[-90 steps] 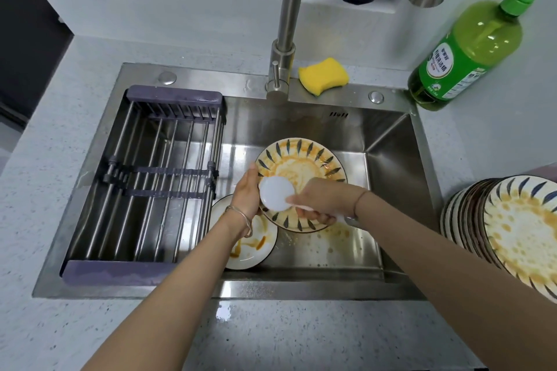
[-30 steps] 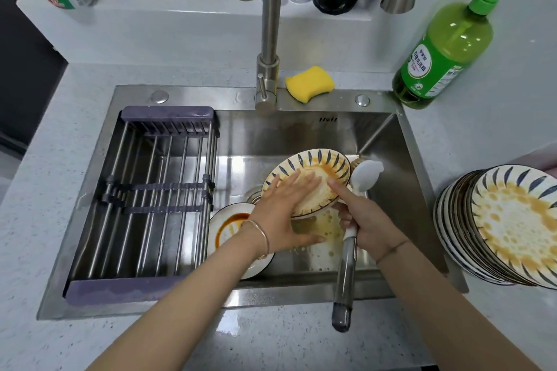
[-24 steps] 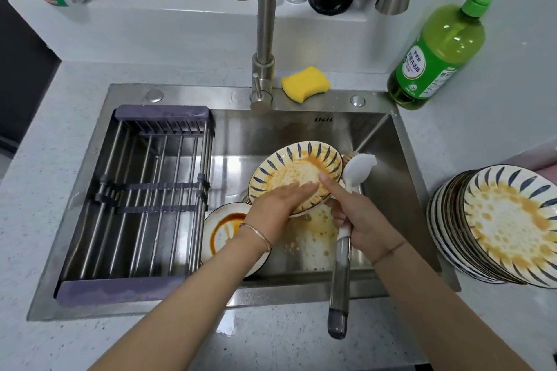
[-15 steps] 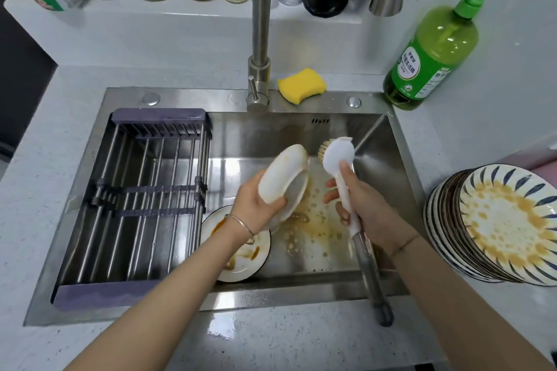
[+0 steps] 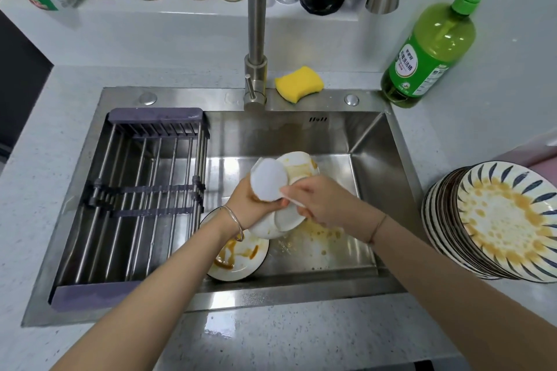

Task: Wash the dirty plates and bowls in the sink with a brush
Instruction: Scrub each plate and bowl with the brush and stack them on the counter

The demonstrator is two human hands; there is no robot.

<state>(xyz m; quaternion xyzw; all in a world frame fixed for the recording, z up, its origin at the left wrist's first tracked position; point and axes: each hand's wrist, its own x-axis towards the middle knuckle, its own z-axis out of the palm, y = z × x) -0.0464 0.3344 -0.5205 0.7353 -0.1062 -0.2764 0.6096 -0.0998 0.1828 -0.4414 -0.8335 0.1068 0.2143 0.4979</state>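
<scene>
Plate was flipped underside-up over the sink, your left grip curled round its left edge, and your right grip clutched the brush, head down on the plate's back.

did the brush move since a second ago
Yes. The brush went left: it was right of the yellow sponge, and now it is nearly in line with the faucet, over the upturned plate.

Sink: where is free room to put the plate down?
Bare: the rack, left of the left hand; the sink floor between the right hand and the right wall. Crowded: below the left hand, a dirty plate; right counter, the stack.
</scene>
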